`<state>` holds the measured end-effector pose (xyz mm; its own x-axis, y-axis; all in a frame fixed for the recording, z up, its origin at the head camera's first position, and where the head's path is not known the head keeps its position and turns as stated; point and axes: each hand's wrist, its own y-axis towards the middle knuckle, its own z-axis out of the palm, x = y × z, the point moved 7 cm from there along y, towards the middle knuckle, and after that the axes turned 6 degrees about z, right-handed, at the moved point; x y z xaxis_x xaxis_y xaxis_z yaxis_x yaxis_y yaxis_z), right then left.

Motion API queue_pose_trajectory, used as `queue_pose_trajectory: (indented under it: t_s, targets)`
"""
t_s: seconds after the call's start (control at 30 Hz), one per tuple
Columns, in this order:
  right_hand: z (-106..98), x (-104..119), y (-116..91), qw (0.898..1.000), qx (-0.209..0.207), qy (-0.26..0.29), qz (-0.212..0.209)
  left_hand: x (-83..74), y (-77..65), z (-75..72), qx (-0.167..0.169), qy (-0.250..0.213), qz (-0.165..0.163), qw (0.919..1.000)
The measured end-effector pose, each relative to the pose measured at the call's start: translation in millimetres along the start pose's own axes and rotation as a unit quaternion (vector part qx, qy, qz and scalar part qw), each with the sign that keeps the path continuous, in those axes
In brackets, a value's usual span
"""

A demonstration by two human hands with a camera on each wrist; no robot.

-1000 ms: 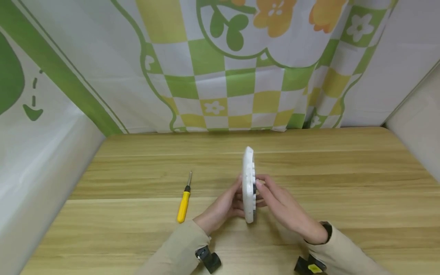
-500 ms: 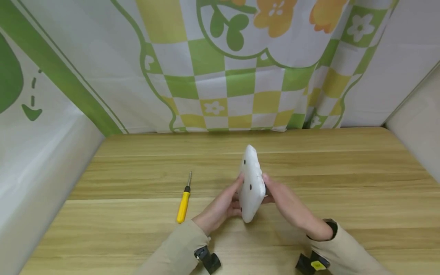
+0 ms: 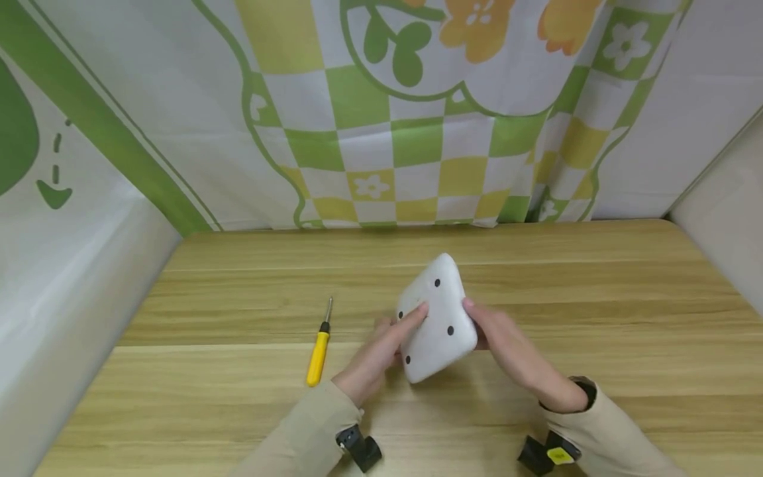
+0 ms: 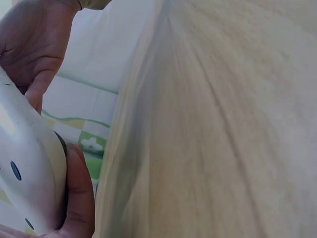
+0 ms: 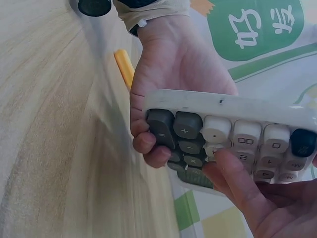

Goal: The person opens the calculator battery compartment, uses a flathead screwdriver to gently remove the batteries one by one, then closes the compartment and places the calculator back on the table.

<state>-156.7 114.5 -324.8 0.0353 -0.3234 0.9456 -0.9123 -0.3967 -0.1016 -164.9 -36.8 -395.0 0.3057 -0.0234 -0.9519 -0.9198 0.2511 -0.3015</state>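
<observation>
A white calculator (image 3: 438,331) is held tilted above the table, its back with dark round feet facing the head camera. My left hand (image 3: 375,358) grips its left side, thumb (image 3: 417,315) across the back; in the right wrist view its fingertips curl round the edge beside the dark keys (image 5: 185,124). My right hand (image 3: 509,348) holds the right edge, and in the right wrist view its fingers (image 5: 230,171) lie over the white number keys. In the left wrist view, a left finger (image 4: 79,191) bends round the casing (image 4: 32,158). The display is out of sight.
A screwdriver (image 3: 318,358) with a yellow handle lies on the wooden table (image 3: 226,371) left of the hands. A green and yellow checked cloth (image 3: 417,152) hangs behind the table. Dark wrist cameras (image 3: 357,447) sit at both sleeves.
The calculator has turned from edge-on to show its back to the head camera. The left thumb now lies across that back; the right hand has shifted slightly right. The screwdriver has stayed put.
</observation>
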Motion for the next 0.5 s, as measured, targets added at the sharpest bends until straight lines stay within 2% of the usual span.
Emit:
queue_pose_trajectory:
  t_s: [0.17,0.5]
  targets:
    - [-1.7,-2.6,0.1,1.0,-0.007,0.008,0.015,0.4,-1.1,-6.8,-0.029,0.018,-0.009,0.9994]
    - [-5.2,-8.9,-1.1,0.999,-0.03,0.007,0.037,-0.3,-0.1,-15.7,-0.044,0.045,-0.008,0.998]
